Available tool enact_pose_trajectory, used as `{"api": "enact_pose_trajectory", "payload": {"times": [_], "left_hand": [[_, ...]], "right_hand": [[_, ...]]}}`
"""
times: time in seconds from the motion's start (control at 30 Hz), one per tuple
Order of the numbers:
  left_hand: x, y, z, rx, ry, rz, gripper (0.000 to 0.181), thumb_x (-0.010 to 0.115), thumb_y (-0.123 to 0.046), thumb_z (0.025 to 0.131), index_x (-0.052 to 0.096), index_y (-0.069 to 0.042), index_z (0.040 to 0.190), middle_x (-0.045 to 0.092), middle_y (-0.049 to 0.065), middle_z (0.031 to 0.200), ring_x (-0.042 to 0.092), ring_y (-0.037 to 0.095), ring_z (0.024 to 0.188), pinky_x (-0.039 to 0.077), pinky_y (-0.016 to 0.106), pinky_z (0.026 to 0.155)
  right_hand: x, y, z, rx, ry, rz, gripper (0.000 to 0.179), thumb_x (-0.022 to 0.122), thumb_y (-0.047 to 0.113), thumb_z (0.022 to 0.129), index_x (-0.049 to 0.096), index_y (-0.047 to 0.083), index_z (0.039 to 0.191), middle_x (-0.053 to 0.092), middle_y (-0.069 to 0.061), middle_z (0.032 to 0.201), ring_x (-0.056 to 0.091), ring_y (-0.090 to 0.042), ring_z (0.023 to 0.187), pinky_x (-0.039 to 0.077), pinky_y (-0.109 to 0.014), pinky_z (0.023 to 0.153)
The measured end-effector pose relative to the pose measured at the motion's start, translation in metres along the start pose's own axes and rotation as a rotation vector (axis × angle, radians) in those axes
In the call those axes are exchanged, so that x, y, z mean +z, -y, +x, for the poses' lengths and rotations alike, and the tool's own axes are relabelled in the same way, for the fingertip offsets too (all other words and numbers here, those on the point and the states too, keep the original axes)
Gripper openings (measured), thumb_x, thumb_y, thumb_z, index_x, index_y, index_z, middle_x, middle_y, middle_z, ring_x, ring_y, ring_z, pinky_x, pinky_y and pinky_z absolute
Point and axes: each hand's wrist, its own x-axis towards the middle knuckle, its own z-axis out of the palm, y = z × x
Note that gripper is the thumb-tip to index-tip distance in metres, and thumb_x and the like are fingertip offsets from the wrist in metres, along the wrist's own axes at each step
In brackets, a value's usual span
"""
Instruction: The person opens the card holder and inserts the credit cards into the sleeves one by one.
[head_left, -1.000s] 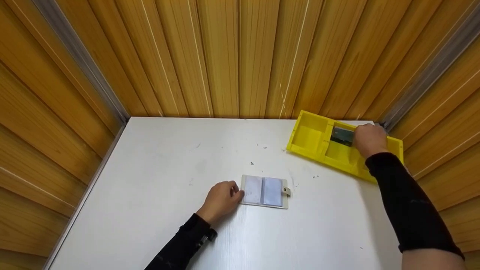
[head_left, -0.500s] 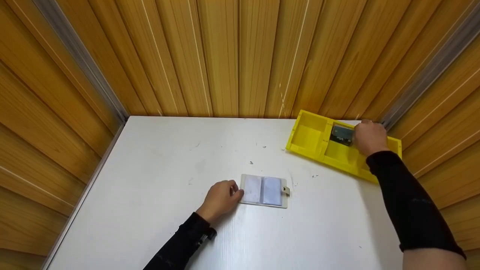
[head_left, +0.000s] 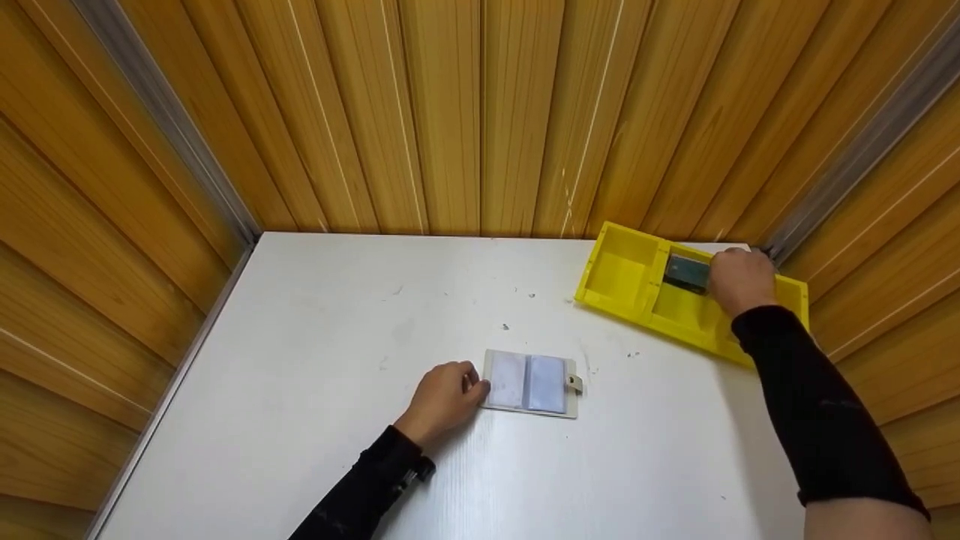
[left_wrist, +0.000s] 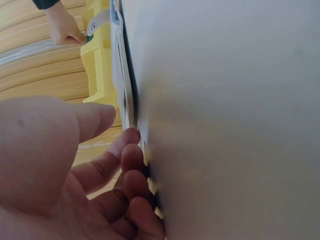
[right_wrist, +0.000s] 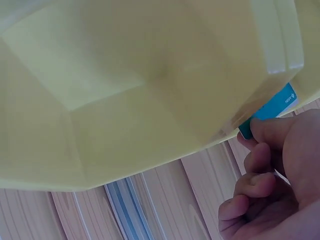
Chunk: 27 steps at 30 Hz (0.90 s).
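Note:
An opened card holder [head_left: 508, 380] with clear sleeves and a snap tab lies on the white table. My left hand [head_left: 442, 397] rests at its left edge, fingers loosely bent. In the left wrist view the index fingertip is right at the holder's edge, with the thumb [left_wrist: 97, 120] slightly above. My right hand [head_left: 741, 279] reaches into the yellow tray [head_left: 619, 266] at the back right. Thumb and index finger pinch a teal card [right_wrist: 277, 106] there, as the right wrist view shows. Dark green cards [head_left: 686, 273] show beside that hand in the middle compartment.
Dividers split the tray into compartments, and its raised walls [head_left: 651, 281] surround the right hand. Wood-patterned panels [head_left: 442, 112] stand behind the table and along both sides. A few dark marks [head_left: 505, 326] dot the tabletop [head_left: 337, 337].
Both hands stay in nearly the same places. The visible dark green card face changes slightly in look beside the right hand; lettering seen half a second ago no longer shows.

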Motion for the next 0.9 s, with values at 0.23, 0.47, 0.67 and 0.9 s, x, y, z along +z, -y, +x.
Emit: {"api": "enact_pose_trajectory", "payload": {"times": [0.23, 0.47, 0.67, 0.9], "left_hand": [[-0.0001, 0.0017, 0.0006, 0.008, -0.002, -0.001, 0.023, 0.072, -0.030, 0.105, 0.070, -0.017, 0.087, 0.055, -0.007, 0.071, 0.053, 0.011, 0.071, 0.046, 0.031, 0.070], [-0.0003, 0.0023, 0.0009, 0.016, 0.003, -0.008, 0.022, 0.071, -0.030, 0.105, 0.071, -0.016, 0.087, 0.056, -0.007, 0.071, 0.053, 0.011, 0.071, 0.046, 0.030, 0.070], [-0.0003, 0.0011, 0.0000, 0.003, 0.006, -0.017, 0.022, 0.071, -0.031, 0.105, 0.070, -0.017, 0.087, 0.055, -0.007, 0.070, 0.053, 0.012, 0.070, 0.045, 0.030, 0.069], [-0.0005, 0.0003, -0.0006, -0.004, 0.007, -0.018, 0.022, 0.071, -0.031, 0.104, 0.070, -0.017, 0.088, 0.055, -0.007, 0.070, 0.053, 0.012, 0.071, 0.045, 0.030, 0.068]], "right_hand": [[0.0006, -0.0014, -0.0005, -0.018, -0.071, -0.005, 0.026, 0.067, -0.002, 0.098, 0.067, -0.010, 0.073, 0.061, -0.029, 0.072, 0.060, -0.041, 0.061, 0.052, -0.055, 0.057], [0.0014, -0.0006, -0.0031, -0.031, -0.136, 0.009, 0.033, 0.064, -0.006, 0.098, 0.061, -0.004, 0.066, 0.053, -0.023, 0.066, 0.051, -0.034, 0.055, 0.039, -0.045, 0.055], [0.0015, 0.0000, -0.0011, -0.035, -0.131, -0.015, 0.023, 0.065, -0.007, 0.098, 0.069, -0.010, 0.075, 0.059, -0.029, 0.074, 0.057, -0.038, 0.058, 0.048, -0.052, 0.057], [0.0027, -0.0014, 0.0010, -0.044, -0.083, -0.001, 0.018, 0.070, 0.000, 0.099, 0.074, -0.015, 0.090, 0.065, -0.032, 0.087, 0.065, -0.046, 0.070, 0.058, -0.066, 0.073]]}}
